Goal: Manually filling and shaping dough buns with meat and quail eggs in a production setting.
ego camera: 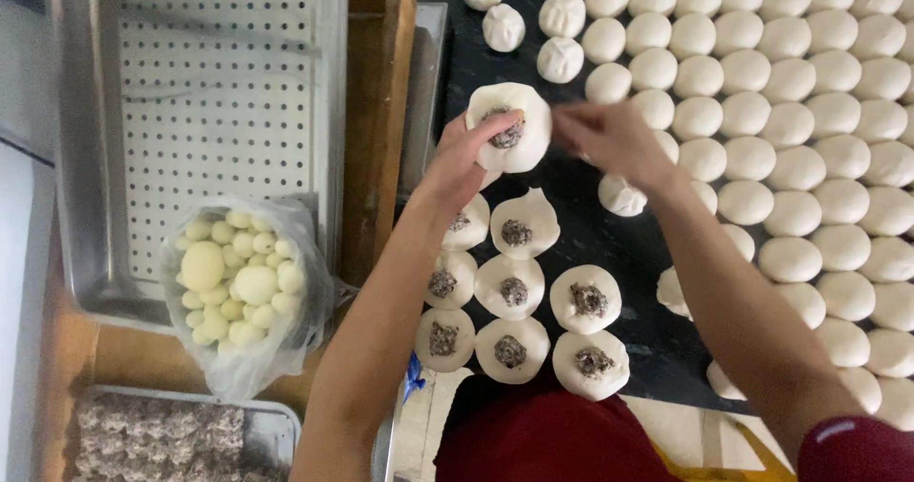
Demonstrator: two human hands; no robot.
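Note:
My left hand (464,156) holds a flat round of white dough (514,128) with a dark filling in its middle, the thumb pressing on the filling. My right hand (609,139) pinches the right edge of that same dough round. Below them on the dark work surface (590,225) lie several more flattened dough rounds topped with dark filling (516,232). Rows of smooth dough balls (790,110) fill the right side. Several pleated, closed buns (503,27) sit at the top.
A perforated metal tray (209,91) stands at the left beside a wooden board (376,110). A clear plastic bag of small pale yellow balls (238,277) rests on its corner. A metal tray of dark minced filling (162,439) is at bottom left.

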